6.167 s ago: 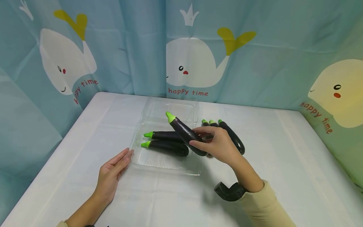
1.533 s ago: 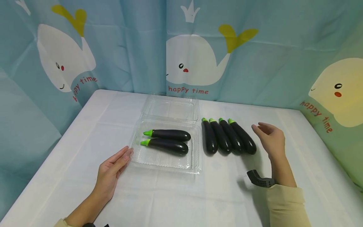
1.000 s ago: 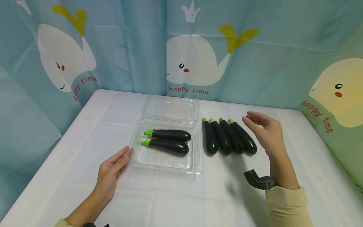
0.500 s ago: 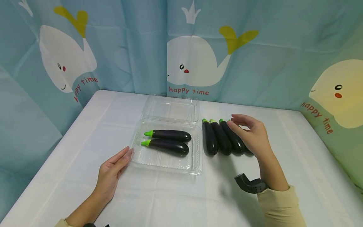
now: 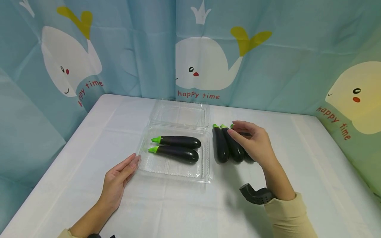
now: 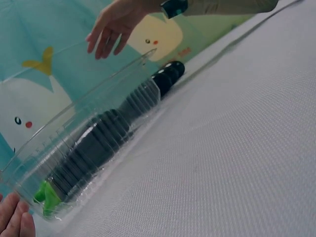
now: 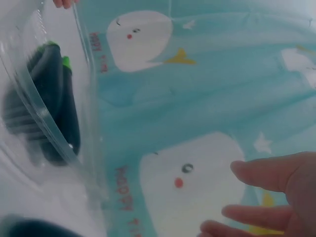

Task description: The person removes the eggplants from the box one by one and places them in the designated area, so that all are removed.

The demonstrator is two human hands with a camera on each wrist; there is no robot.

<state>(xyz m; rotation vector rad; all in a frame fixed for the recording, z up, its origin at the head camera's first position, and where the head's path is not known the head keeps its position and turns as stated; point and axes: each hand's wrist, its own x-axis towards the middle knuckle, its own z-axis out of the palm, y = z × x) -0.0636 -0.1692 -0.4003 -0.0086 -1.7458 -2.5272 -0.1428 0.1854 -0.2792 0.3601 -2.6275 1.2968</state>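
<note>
Two dark eggplants with bright green stems, a rear eggplant [image 5: 180, 142] and a front eggplant [image 5: 175, 154], lie side by side in a clear plastic clamshell container [image 5: 171, 170]. My left hand [image 5: 117, 180] rests at the container's left edge with fairly straight fingers, its fingertips [image 6: 15, 219] by the corner in the left wrist view. To the right of the container several more eggplants [image 5: 221, 145] lie in a row. Above that row hovers my right hand [image 5: 253, 140], fingers loosely spread and holding nothing, partly hiding the right-hand ones. Straight fingers [image 7: 259, 217] show in the right wrist view.
The container's lid [image 5: 180, 114] lies folded back toward the rear edge of the white-covered table [image 5: 166, 211]. Behind it hangs a blue curtain [image 5: 143, 49] with whale prints. A black wrist mount [image 5: 256, 195] sticks out from the right wrist.
Over 6 seconds, the right hand has let go of an eggplant, which joined the row, and swung right. In the last second it moved left over the row. The left hand stayed put.
</note>
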